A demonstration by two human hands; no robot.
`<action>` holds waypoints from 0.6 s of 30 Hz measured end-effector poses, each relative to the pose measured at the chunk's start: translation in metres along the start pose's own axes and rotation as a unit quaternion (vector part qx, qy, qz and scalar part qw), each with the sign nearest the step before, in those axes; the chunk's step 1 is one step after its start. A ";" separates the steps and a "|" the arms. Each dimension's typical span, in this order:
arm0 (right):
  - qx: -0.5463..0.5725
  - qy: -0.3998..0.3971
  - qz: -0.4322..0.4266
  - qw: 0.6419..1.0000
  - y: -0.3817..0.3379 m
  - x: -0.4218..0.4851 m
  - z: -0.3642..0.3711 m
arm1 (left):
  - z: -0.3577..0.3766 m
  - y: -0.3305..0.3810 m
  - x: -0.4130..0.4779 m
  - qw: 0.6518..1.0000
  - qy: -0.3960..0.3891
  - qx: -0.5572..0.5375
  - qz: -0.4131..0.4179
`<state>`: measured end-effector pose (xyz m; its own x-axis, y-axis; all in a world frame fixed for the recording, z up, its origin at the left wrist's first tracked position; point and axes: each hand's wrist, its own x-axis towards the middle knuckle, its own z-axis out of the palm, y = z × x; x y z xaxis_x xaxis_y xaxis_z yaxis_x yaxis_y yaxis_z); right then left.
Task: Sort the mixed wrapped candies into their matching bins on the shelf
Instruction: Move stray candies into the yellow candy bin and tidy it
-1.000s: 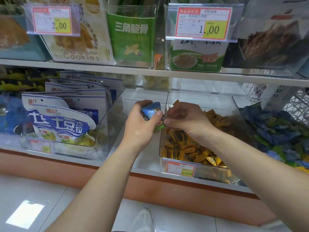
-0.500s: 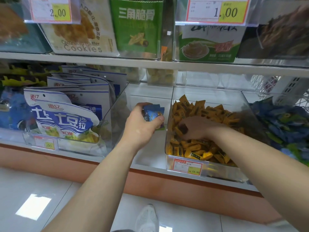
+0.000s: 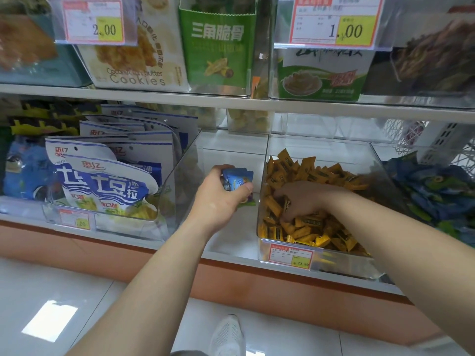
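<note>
My left hand (image 3: 218, 199) grips a small bunch of blue wrapped candies (image 3: 237, 179), with a green wrapper end showing below the fingers, in front of the gap between two bins. My right hand (image 3: 303, 199) is inside the clear bin (image 3: 290, 263) of orange wrapped candies (image 3: 316, 170), palm down, fingers dug into the pile; I cannot see whether they hold a candy. To the right a further bin holds blue and green wrapped candies (image 3: 437, 191).
A clear bin of white and blue snack bags (image 3: 102, 186) stands at the left. An upper shelf (image 3: 231, 102) carries cookie and green snack packs behind price tags. Below is white tiled floor with my shoe (image 3: 227, 335).
My right hand left my left hand and went down into the orange candy bin. My left hand still grips the blue candies, almost in the same place.
</note>
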<state>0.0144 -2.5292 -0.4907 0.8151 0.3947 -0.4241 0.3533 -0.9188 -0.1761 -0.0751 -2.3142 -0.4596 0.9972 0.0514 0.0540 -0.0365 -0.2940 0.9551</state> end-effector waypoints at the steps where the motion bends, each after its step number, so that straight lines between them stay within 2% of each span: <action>1: 0.026 0.007 -0.004 1.000 0.003 -0.006 -0.002 | 0.000 0.001 0.000 1.000 0.001 0.000 0.002; 3: 0.060 0.002 -0.002 0.998 0.006 -0.020 -0.006 | 0.001 0.003 -0.001 1.000 0.001 -0.002 0.005; 7: 0.016 -0.014 0.005 1.000 0.005 -0.039 -0.011 | 0.005 0.008 -0.004 1.000 -0.001 0.002 0.009; 10: 0.023 -0.009 -0.005 1.000 0.006 -0.050 -0.014 | 0.008 0.013 -0.006 1.000 0.008 0.003 0.020; 18: 0.057 0.066 -0.027 0.996 0.023 -0.090 -0.022 | 0.022 0.033 -0.011 0.992 0.081 -0.042 0.086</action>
<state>-0.0411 -2.5857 -0.4370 0.8528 0.4332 -0.2917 0.3491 -0.8883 -0.2985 -0.0862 -2.3455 -0.4348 0.9526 0.1622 0.2574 -0.2170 -0.2307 0.9485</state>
